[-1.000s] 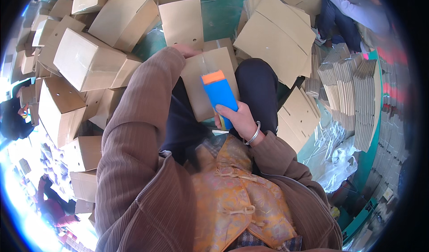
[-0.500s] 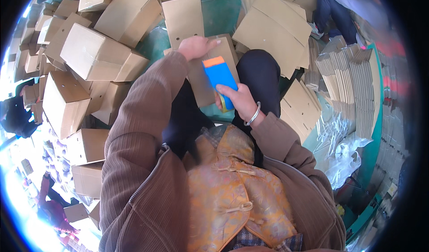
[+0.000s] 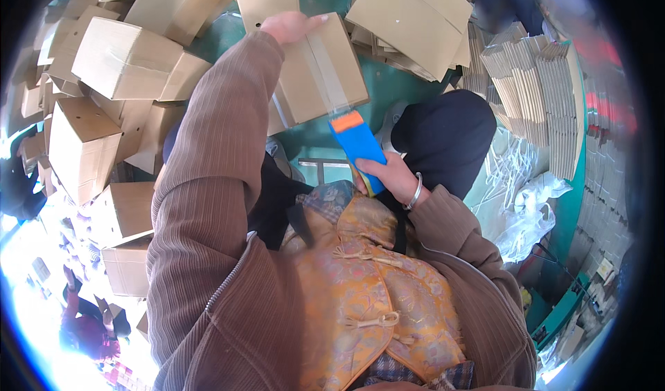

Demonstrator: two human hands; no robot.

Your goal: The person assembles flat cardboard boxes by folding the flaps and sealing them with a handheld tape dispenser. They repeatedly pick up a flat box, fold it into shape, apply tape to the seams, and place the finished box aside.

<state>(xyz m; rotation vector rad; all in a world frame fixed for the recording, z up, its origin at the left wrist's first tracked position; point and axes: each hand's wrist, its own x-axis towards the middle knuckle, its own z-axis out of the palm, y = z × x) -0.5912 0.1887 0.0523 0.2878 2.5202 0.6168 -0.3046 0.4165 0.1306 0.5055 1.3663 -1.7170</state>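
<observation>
A brown cardboard box (image 3: 308, 79) stands tilted in front of me, a strip of clear tape (image 3: 322, 69) running down its face. My left hand (image 3: 287, 27) grips the box at its far edge, thumb stretched along the rim; the other fingers are partly hidden. In my right hand (image 3: 393, 176) is a blue tape dispenser (image 3: 357, 145) with an orange end. That end is just off the box's near edge, and the tape seems to stretch between them.
Folded-up boxes crowd the left, one large box (image 3: 131, 62) among them. Flat cardboard sheets (image 3: 409, 24) lie at the far right, with a stack of flattened cartons (image 3: 530, 100) beyond. White straps and a plastic bag (image 3: 530, 221) lie right of my knee.
My right hand has drawn the tape dispenser toward me, off the box's face. My left hand and the box have moved farther away, and my right knee has swung outward.
</observation>
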